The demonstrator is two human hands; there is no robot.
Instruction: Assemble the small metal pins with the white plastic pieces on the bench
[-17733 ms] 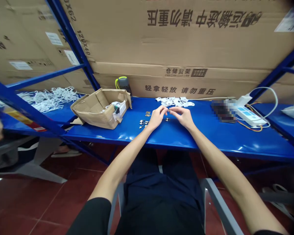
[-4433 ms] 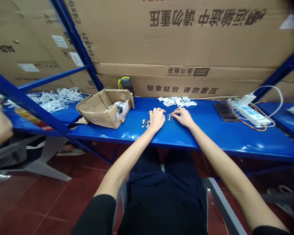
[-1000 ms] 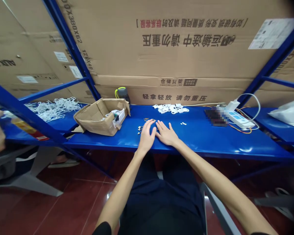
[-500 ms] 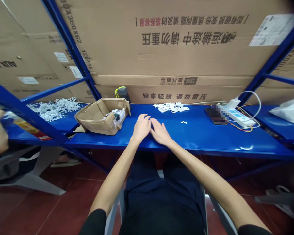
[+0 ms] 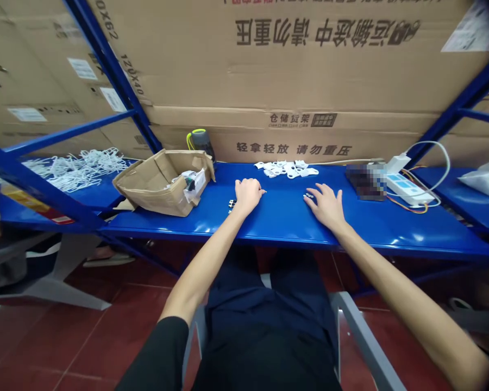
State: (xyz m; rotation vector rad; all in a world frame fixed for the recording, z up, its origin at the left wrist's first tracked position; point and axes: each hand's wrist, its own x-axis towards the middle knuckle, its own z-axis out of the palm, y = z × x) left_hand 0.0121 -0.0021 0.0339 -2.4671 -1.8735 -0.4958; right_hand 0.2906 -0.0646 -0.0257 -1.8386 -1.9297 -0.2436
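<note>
Backdrop: we see printed cardboard (image 5: pixel 244 81)
Bottle (image 5: pixel 204 142): dark, with a yellow-green loop (image 5: pixel 188 142)
Power strip (image 5: pixel 407 189): white, a cable (image 5: pixel 449 163) arching over it
Far left: we see heaped white cords (image 5: pixel 81 171)

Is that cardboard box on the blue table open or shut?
Open: the cardboard box has nothing covering its top, and white items show inside.

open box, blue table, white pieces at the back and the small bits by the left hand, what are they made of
Open box: matt brown cardboard, creased and bent at the flaps.
Blue table: glossy, probably painted metal; bright reflections show on it.
White pieces: likely plastic, smooth-looking and evenly coloured.
Small bits by the left hand: pale and dark, too small to tell.
</note>
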